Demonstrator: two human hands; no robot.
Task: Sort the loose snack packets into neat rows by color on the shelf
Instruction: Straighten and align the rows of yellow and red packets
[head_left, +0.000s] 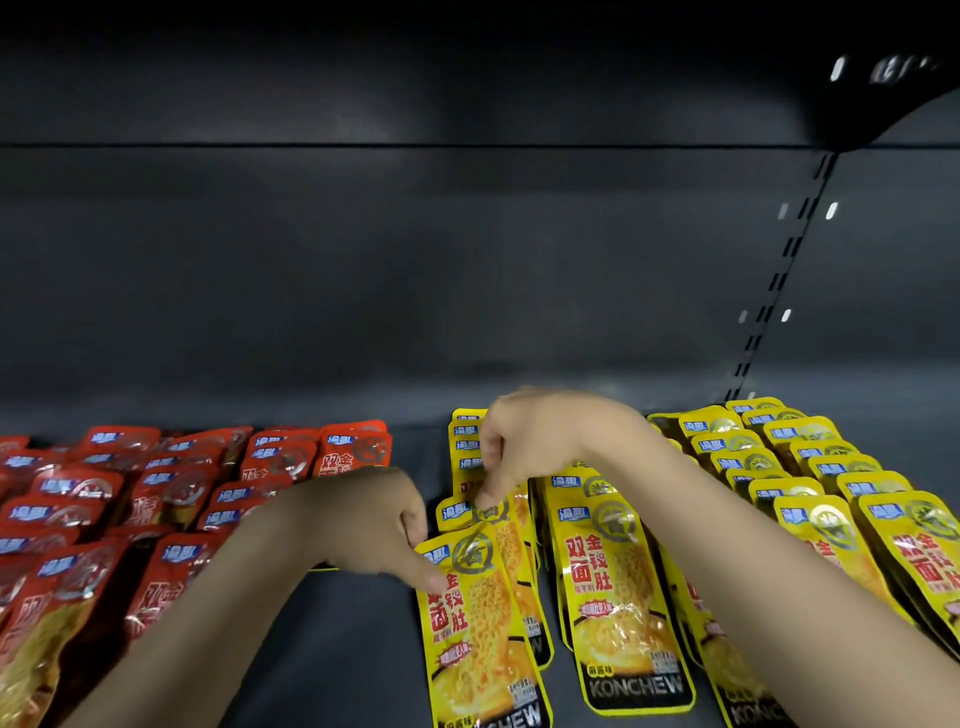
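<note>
Left hand (376, 525): your grip pinches the top left corner of the front yellow packet (480, 634), thumb and fingers curled on it.
Right hand (540, 441): your fingers curl down onto the top of the yellow packet behind (478, 512), pinching it.
Yellow rows (810, 467): on the shelf (363, 649), right of your hands.
Red packets (156, 493): overlapping in rows on the left.

Red snack packets (171, 499) are massed left on the dark shelf (363, 649); yellow snack packets (613, 582) are overlapped in rows right.
</note>
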